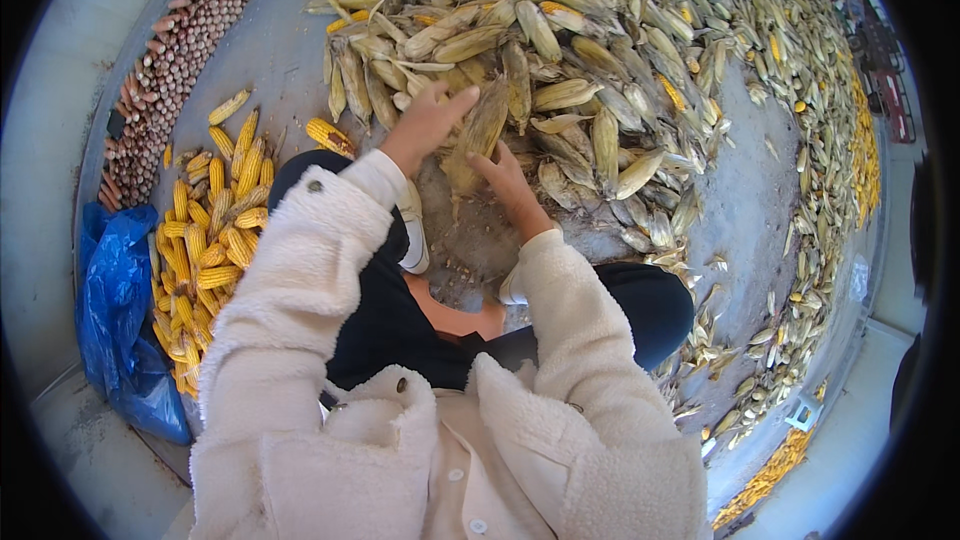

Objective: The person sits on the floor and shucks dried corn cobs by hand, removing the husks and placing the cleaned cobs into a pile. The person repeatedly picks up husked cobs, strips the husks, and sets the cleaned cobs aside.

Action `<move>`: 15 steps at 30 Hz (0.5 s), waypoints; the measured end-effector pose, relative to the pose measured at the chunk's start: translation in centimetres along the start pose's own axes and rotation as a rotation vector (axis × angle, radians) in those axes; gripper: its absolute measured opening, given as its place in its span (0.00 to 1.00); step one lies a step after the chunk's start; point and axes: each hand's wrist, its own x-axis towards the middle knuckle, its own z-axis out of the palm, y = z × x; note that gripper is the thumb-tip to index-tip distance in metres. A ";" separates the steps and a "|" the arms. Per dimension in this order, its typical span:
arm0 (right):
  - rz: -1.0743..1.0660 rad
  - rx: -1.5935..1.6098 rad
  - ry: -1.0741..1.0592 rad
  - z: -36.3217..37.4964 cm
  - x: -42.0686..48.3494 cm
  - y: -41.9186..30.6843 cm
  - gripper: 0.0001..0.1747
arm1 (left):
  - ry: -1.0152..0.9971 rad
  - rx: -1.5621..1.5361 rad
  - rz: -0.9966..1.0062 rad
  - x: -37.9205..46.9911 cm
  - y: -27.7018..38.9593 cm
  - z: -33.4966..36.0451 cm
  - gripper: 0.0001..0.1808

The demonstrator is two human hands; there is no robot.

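Observation:
Between my two hands is an ear of corn in its dry husk (480,124), tilted at the near edge of a heap of unhusked corn (555,30). My left hand (427,124) is at the ear's upper left, thumb pointing to it and fingers partly hidden among husks. My right hand (508,178) touches the ear's lower right side with its fingertips. Another husk-covered piece (460,174) hangs just below the ear. To the left lies a pile of bare yellow cobs (199,240), and a single husked cob (328,136) rests near my left knee.
A blue plastic bag (124,322) lies at the far left, below stacked reddish-white cobs (187,37) along the wall. Loose husks (705,330) are scattered on the right. An orange plastic stool (450,311) is under me. More corn lines the right wall, near a pale plastic stool (804,412).

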 end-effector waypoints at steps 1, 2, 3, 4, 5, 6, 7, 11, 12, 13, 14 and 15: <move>-0.032 0.019 0.035 0.2 -0.7 -1.2 0.32 | 0.021 -0.007 -0.036 0.0 -2.0 1.2 0.41; -0.060 0.038 0.082 -0.1 -1.4 -2.2 0.31 | -0.037 -0.087 -0.035 0.1 -3.8 2.3 0.41; -0.087 0.024 0.043 -0.5 -2.2 -3.3 0.31 | -0.091 -0.166 -0.042 0.0 -5.7 3.3 0.41; -0.112 0.013 0.009 -1.2 -3.1 -4.2 0.31 | -0.150 -0.243 -0.054 -0.4 -6.7 4.1 0.42; -0.136 0.000 -0.028 -1.8 -3.8 -4.9 0.31 | -0.169 -0.253 -0.048 -0.6 -7.5 4.6 0.41; -0.125 0.103 0.008 -2.7 -4.2 -5.0 0.28 | -0.196 -0.261 -0.043 -1.2 -7.2 5.0 0.41; -0.117 0.206 0.039 -3.8 -4.4 -5.3 0.26 | -0.220 -0.271 -0.039 -1.7 -6.9 5.4 0.41; -0.308 0.120 0.255 -6.4 -1.7 -3.5 0.18 | -0.246 -0.036 0.048 -3.3 -7.4 5.8 0.41; -0.287 -0.088 0.321 -6.4 -2.6 -4.9 0.15 | -0.250 -0.048 0.063 -3.3 -7.8 5.9 0.41; -0.283 -0.167 0.325 -6.5 -2.7 -5.2 0.15 | -0.252 -0.062 0.078 -3.2 -8.3 5.9 0.40; -0.280 -0.247 0.326 -6.5 -2.6 -5.4 0.15 | -0.252 -0.076 0.094 -3.1 -8.6 5.9 0.40; -0.270 -0.331 0.334 -6.8 -2.7 -5.2 0.15 | -0.235 -0.038 0.114 -3.0 -8.8 6.0 0.40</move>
